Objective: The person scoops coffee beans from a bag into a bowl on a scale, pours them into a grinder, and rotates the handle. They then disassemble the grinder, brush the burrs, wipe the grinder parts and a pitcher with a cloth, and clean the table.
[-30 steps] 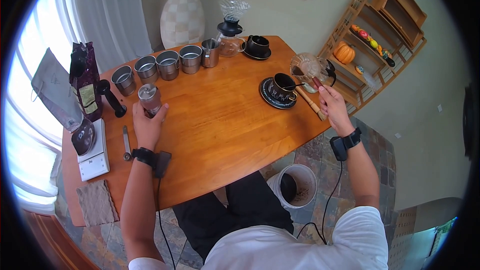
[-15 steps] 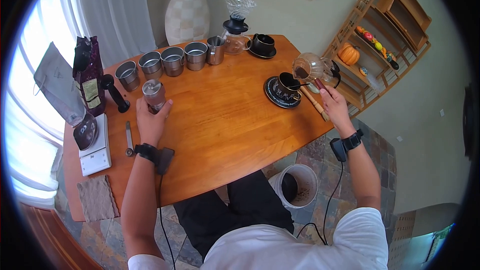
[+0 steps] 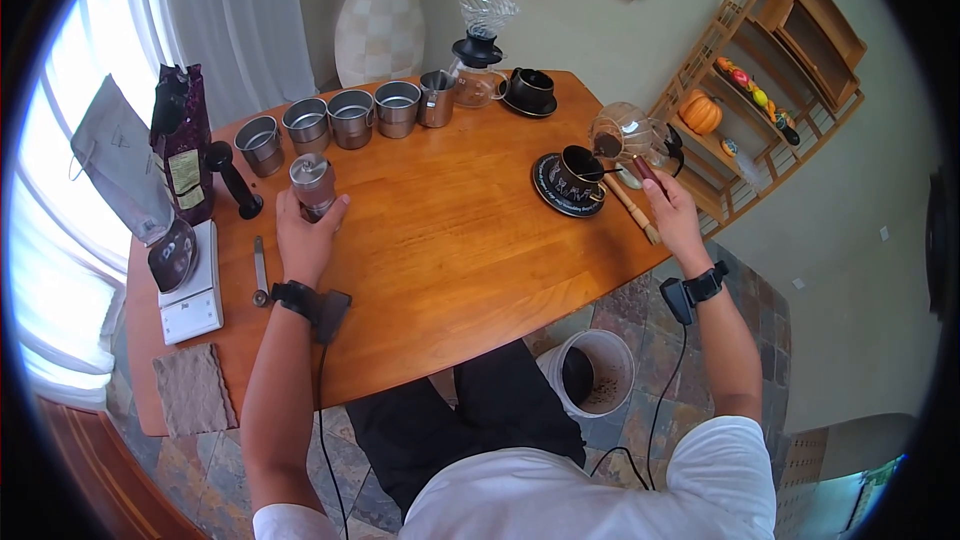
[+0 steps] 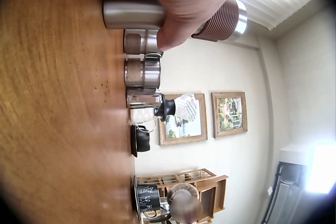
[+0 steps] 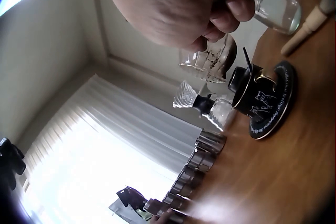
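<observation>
In the head view, my left hand (image 3: 307,232) grips a hand coffee grinder (image 3: 313,183), which stands upright on the table. Its brown ribbed sleeve (image 4: 220,22) shows above my thumb in the left wrist view. My right hand (image 3: 676,220) holds the brown handle (image 3: 646,168) of a round glass vessel (image 3: 625,123) at the table's right end. A dark brown patch lies low in the glass, and brown specks cling inside in the right wrist view. Below and left of it is a black cup (image 3: 580,172) on a saucer (image 3: 552,197), a thin dark handle sticking out.
Several metal cups (image 3: 351,120) line the back, with a dripper (image 3: 482,45) on a glass server. At left are coffee bags (image 3: 182,160), a black-handled tool (image 3: 233,180), a scale (image 3: 190,315) and a cloth (image 3: 190,390). A brush (image 3: 635,210) lies right; a bucket (image 3: 620,365) is on the floor.
The view has shifted slightly, moving the table things rightward. The glass vessel has turned a little, and its dark patch looks more gathered at the lower left. My left hand keeps its grip on the grinder.
</observation>
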Available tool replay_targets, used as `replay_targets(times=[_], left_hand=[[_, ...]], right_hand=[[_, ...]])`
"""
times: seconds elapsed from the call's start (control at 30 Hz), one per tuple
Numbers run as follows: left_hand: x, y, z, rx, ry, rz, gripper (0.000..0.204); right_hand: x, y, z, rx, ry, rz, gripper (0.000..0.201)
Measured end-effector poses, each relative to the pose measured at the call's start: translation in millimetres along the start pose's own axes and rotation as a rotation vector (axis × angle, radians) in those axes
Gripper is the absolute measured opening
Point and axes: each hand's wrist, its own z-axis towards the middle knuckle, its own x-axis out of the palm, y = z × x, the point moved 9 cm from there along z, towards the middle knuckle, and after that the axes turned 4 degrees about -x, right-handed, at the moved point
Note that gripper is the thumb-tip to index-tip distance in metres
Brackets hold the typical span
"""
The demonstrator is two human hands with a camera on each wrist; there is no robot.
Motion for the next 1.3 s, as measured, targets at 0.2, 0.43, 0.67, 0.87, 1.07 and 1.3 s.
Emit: replay_targets(times=[0.2, 0.43, 0.67, 0.87, 1.07, 1.3], left_hand=[[-0.8, -1.4, 0.0, 0.023, -0.011, 0.029, 0.055], [-1.3, -5.0, -0.6, 0.010, 0.004, 0.017, 0.053], [0.5, -0.7, -0.5, 0.005, 0.004, 0.028, 0.052], [-0.5, -2.0, -0.5, 0.008, 0.006, 0.031, 0.053], [0.2, -4.2, -1.1, 0.006, 0.010, 0.012, 0.054], [-0.6, -3.2, -0.8, 0.001, 0.012, 0.046, 0.055]], right_hand=[[4.1, -3.3, -6.3, 0.178, 0.043, -0.006, 0.033], [1.3, 7.4, -4.3, 0.023, 0.006, -0.090, 0.034], [0.0, 12.4, -5.4, -0.100, -0.031, -0.132, 0.035], [6.8, 24.6, -12.5, -0.119, 0.002, -0.245, 0.034], [8.5, 32.3, -15.2, -0.200, -0.002, -0.344, 0.034], [16.5, 42.3, -23.2, -0.354, -0.010, -0.438, 0.034]])
